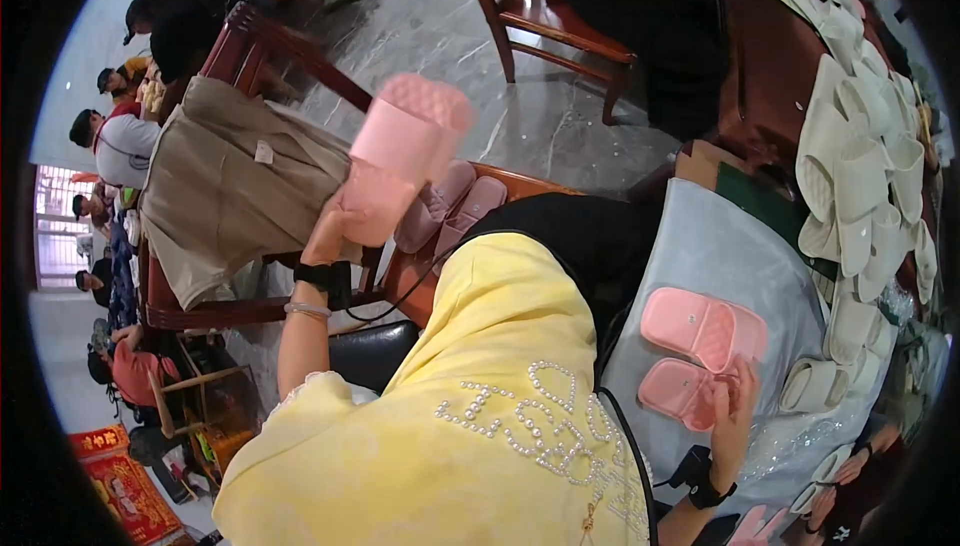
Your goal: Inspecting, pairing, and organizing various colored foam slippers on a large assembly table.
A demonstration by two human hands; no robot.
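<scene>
My left hand [334, 233] is raised and closed round the heel end of a pink slide slipper [395, 141]. A second pink sole seems to lie behind it; motion blurs them. On the grey-covered table at the right, my right hand [735, 408] grips the end of a pink slipper [675, 391], thumb and fingers round it. Just beyond lies its matching slipper [690, 321], sole flat and quilted inside. Between my hands, several more pink slippers [470, 208] rest on a wooden chair seat.
Cream slippers [860, 166] are heaped along the table's far right. A wooden armchair [240, 316] draped with a brown cloth [235, 171] stands at the left. Another person's hands [850, 471] are at the lower right. A wooden chair [545, 21] stands ahead; people sit far left.
</scene>
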